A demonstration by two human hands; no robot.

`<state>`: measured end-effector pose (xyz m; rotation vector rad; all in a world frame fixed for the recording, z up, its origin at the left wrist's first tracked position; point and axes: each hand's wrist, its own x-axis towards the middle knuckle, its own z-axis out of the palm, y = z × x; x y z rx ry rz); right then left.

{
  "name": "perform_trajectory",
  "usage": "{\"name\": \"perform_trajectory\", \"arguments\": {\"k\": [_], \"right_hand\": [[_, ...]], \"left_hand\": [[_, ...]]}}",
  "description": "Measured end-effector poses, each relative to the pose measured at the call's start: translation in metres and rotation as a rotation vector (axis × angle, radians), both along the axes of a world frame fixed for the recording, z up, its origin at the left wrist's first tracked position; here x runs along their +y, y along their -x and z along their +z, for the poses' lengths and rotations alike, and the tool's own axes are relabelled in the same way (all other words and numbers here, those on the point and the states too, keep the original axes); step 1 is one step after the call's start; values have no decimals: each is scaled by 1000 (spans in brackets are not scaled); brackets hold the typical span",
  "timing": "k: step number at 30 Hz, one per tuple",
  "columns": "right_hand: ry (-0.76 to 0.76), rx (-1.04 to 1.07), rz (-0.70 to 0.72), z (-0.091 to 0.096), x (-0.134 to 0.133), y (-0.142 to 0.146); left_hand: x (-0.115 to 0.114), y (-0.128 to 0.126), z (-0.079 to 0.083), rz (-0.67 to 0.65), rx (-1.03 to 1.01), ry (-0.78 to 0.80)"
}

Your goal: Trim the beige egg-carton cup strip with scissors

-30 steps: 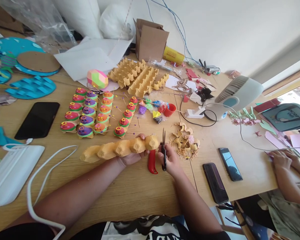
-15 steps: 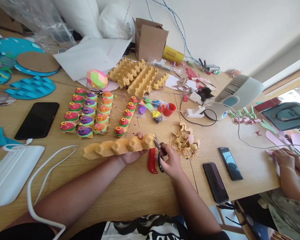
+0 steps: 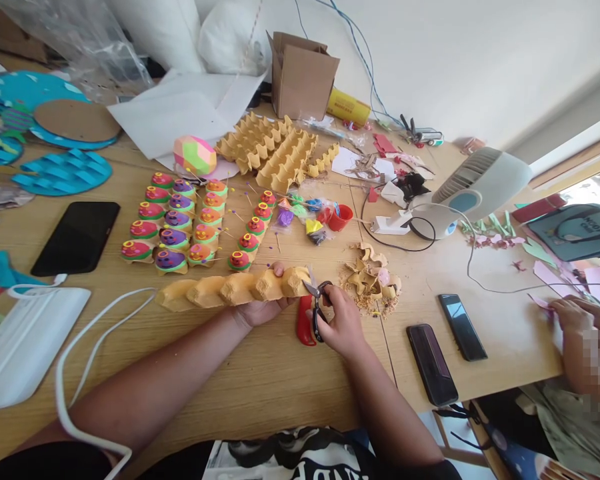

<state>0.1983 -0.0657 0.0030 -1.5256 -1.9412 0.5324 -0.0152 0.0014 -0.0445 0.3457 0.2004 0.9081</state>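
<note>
"Left grip [image 3: 264, 312], what has it got?"

"On my feed, I see it closed around one end of the tan carton strip [image 3: 235, 291], held above the counter [image 3: 270, 400]."

"And the right grip [image 3: 343, 321]?"

"Closed on the scissors [image 3: 317, 304], blades at the strip's right end; I can't tell whether they touch."

"Farther out?"

"I see a red object [image 3: 305, 327] just below, carton scraps [image 3: 361, 283] to the right, painted rows [image 3: 174, 219] beyond."

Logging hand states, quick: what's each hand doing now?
Left hand: closed, holding long yellow cardboard egg-tray strip.
Right hand: closed, holding black-handled metal scissors.
</note>
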Motion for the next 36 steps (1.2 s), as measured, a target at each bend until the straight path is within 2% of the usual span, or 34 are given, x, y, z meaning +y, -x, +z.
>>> {"name": "perform_trajectory", "arguments": {"k": [6,12,20,36], "right_hand": [[-15,-19,-8,-1,0,2],[-8,-33,-20,-1,0,1],[6,-22,-52,0,-1,3],[33,-53,-112,-5,1,0]], "left_hand": [[-1,1,11,-29,48,30],[-3,0,19,-7,28,-30],[-2,-2,15,-46,-54,-46],[-1,-3,13,-26,-30,1]]}}
